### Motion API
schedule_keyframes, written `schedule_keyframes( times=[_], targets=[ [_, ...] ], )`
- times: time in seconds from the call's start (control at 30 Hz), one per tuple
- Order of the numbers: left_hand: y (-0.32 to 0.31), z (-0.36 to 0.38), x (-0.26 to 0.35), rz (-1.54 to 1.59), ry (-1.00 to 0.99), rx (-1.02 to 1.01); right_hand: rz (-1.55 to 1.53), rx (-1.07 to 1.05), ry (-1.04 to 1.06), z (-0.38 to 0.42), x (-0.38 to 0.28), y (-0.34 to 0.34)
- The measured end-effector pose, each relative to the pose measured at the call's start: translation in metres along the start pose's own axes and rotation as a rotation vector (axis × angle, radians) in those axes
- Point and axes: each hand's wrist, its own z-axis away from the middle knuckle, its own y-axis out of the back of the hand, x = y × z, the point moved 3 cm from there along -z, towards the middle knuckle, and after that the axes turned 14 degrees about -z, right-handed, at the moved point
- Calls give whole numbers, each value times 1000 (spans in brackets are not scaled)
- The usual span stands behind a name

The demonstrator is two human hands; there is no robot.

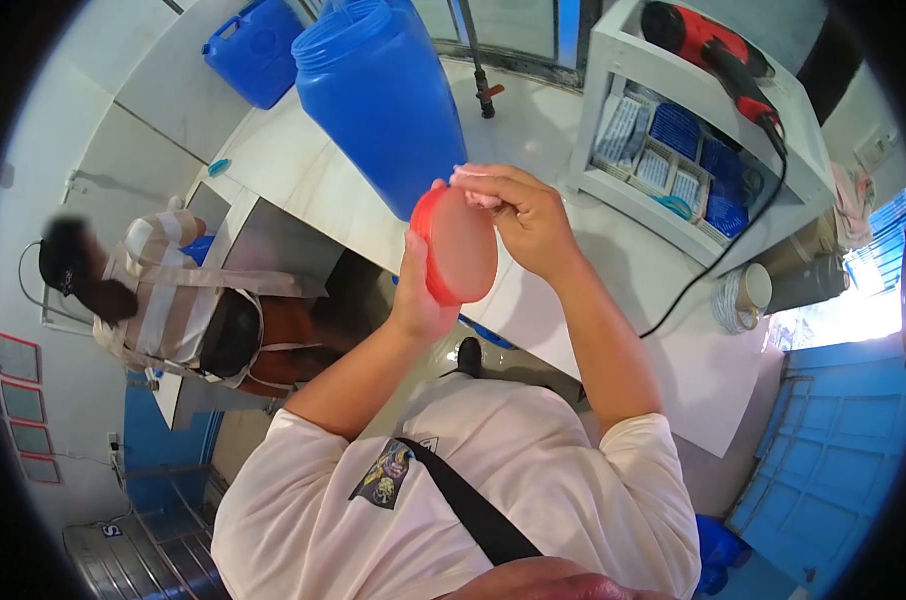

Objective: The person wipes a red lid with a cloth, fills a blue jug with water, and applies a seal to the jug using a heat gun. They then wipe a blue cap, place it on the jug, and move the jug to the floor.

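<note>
Wiping seems to be the step in hand: the right hand (533, 222) pinches a pink cloth (476, 186) against the upper rim of a round red lid (463, 248). The left hand (421, 292) has its grip closed around the lid's lower side, thumb near the edge, its pale face turned outward. The lid is held up off the desk (618, 300), in front of the large blue jug (388, 115), whose mouth is uncovered. As a judgement, the next move calls for a firm left grip and light pressure as the cloth follows the rim. Little writing can be read: a sign (112, 530) at lower left seems to bear an "S"; print on the shirt patch (384, 478) and blue packs (676, 128) is too small. No brand is legible.
</note>
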Motion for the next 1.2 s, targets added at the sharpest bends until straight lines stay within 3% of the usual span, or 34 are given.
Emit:
schedule_keyframes(
  times=[0.07, 0.13, 0.2, 0.27, 0.3, 0.37, 0.5, 0.6, 0.67, 0.7, 0.77, 0.9, 1.0, 1.07, 1.13, 1.17, 1.2],
  targets=[
    [33, -3, 2, 8, 12, -30, -97, -45, -110, -10, 25, -9],
    [62, -5, 3, -30, 194, -206, -287, 146, -294, -25, 53, -5],
    [86, -5, -1, -34, 196, -248, -260, 570, -300, -49, 108, 22],
    [107, -7, -3, -45, 196, -301, -426, 1010, -240, -67, 189, 53],
    [117, -9, -5, -26, 248, -256, -415, 1019, -236, -70, 218, 63],
    [137, -12, -10, -6, 304, -226, -593, 987, -465, -79, 259, 73],
    [172, -17, -17, -1, 369, -274, -531, 1061, -386, -106, 283, 80],
    [193, -11, -19, -52, 426, -308, -635, 939, -364, -101, 274, 84],
    [199, -16, -20, -67, 435, -326, -701, 759, -896, -95, 260, 63],
    [200, -17, -21, -56, 457, -322, -699, 770, -895, -103, 244, 53],
    [200, -15, -22, -48, 486, -316, -584, 586, -812, -125, 217, 30],
    [186, -18, -21, -55, 497, -342, -535, 572, -769, -140, 222, 36],
    [163, -22, -15, 2, 477, -315, -449, 652, -628, -120, 190, 54],
    [148, -27, -13, 39, 454, -268, -877, 337, -475, -91, 183, 67],
    [132, -37, -13, 224, 379, -189, -528, 514, -546, -59, 132, 48],
    [123, -42, -11, 261, 351, -149, -536, 512, -562, -44, 105, 28],
    [113, -48, -10, 262, 364, -134, -356, 450, -498, -33, 74, 6]
  ],
)
